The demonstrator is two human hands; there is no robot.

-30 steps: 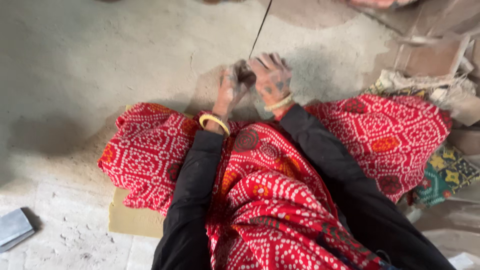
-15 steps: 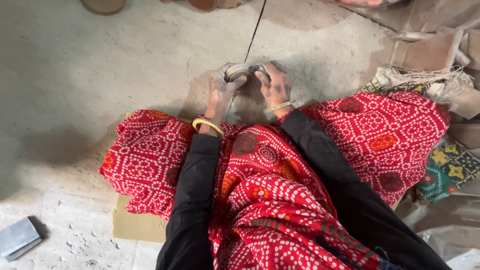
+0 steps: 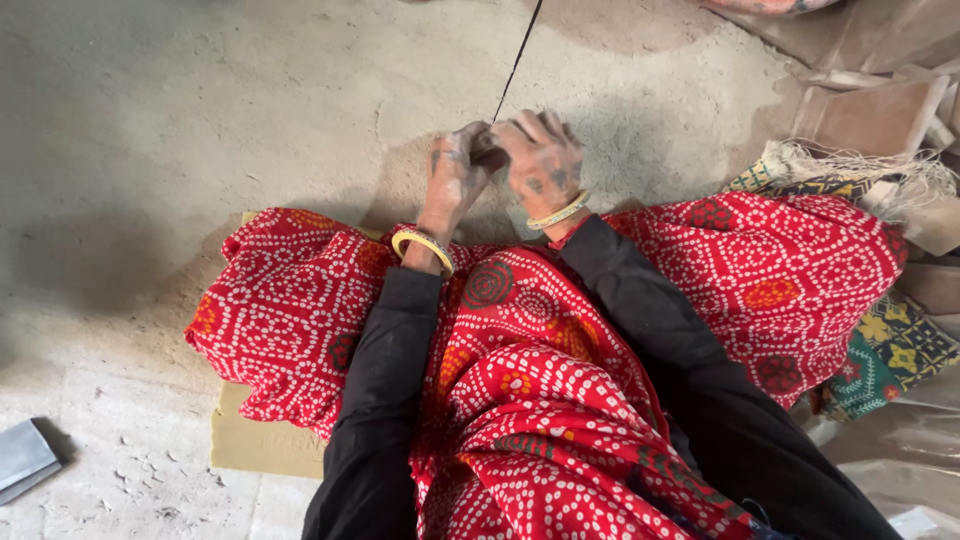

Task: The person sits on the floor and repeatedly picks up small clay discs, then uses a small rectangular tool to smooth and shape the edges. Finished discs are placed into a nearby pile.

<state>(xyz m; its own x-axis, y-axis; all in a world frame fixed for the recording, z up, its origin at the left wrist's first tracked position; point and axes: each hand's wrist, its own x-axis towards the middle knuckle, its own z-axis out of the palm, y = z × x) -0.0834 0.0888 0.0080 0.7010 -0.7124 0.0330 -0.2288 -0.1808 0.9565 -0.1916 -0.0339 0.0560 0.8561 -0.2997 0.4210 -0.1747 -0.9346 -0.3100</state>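
Note:
My left hand and my right hand meet over the dusty floor, both closed around the near end of a thin dark rod that runs away toward the top edge. Both hands are grimy. A yellow bangle sits on my left wrist and a pale bangle on my right. Black sleeves cover both arms. A red cloth with white dots drapes over my knees and lap below the hands. What lies between the palms is hidden.
A tan flat cushion lies under me. A grey flat block lies at the lower left. Brown slabs and a fringed patterned cloth crowd the right side. Bare concrete floor stretches to the left and ahead.
Half a second ago my hands held a curved grey piece between them; now they are pressed together around the rod's end, and the right hand is blurred with motion.

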